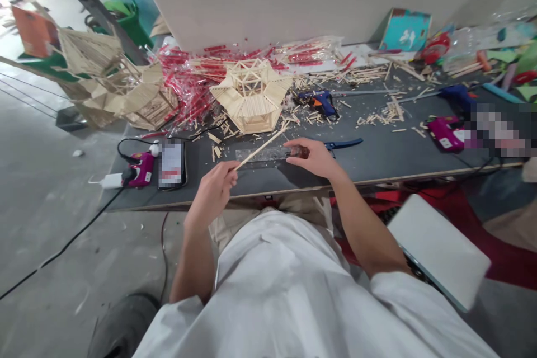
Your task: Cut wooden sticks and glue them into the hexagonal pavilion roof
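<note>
My left hand (216, 187) is closed on one end of a thin wooden stick (262, 147), which slants up and right over a clear ruler (255, 155). The stick's far tip comes close to a hexagonal model made of sticks (254, 100). At the ruler's right end is my right hand (312, 158), its thumb and forefinger apart. A dark reddish patch shows between those fingers, and I cannot make out what it is. Just beyond this hand lies a tool with a dark blue handle (346, 144), partly hidden by the hand.
Behind the model are plastic packs of sticks (188, 84). A blue glue gun (321, 102) lies among scattered stick pieces. To the left are a phone (172, 162) and a magenta power socket (142, 169); another magenta socket (447, 134) is at right. A larger stick model (130, 89) stands far left.
</note>
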The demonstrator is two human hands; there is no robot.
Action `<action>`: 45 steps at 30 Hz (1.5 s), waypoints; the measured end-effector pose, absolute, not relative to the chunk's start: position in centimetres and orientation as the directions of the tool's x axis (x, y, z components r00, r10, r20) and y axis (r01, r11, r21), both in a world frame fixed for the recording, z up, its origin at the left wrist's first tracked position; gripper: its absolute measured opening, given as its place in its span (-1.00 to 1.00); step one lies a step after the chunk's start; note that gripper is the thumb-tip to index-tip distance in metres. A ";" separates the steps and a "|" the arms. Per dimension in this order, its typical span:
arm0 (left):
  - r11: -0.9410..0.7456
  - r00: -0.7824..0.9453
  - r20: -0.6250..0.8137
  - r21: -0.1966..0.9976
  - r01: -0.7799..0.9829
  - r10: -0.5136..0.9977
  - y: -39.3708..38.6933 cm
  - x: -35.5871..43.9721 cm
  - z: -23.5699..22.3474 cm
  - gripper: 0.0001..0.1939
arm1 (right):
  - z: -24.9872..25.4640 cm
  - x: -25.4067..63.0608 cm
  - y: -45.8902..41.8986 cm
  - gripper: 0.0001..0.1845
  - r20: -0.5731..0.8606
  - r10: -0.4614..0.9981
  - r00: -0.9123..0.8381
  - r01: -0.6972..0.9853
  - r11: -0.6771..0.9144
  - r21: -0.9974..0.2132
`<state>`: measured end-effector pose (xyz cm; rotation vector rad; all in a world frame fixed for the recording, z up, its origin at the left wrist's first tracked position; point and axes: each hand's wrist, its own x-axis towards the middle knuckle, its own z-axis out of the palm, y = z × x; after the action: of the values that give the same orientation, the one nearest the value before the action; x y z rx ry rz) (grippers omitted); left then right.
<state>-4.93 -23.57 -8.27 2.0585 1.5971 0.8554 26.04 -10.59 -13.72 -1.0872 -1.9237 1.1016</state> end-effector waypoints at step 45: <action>-0.365 -0.034 0.398 0.869 0.334 0.917 -11.7 -1.5 -14.2 -0.65 | -7.1 21.6 -9.7 -0.68 0.061 0.772 -0.632 0.670 0.585 -0.457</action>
<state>-1.50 -11.67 -14.25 1.7112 1.3170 1.4121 21.56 -9.65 -7.10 -1.1907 -2.5630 0.5817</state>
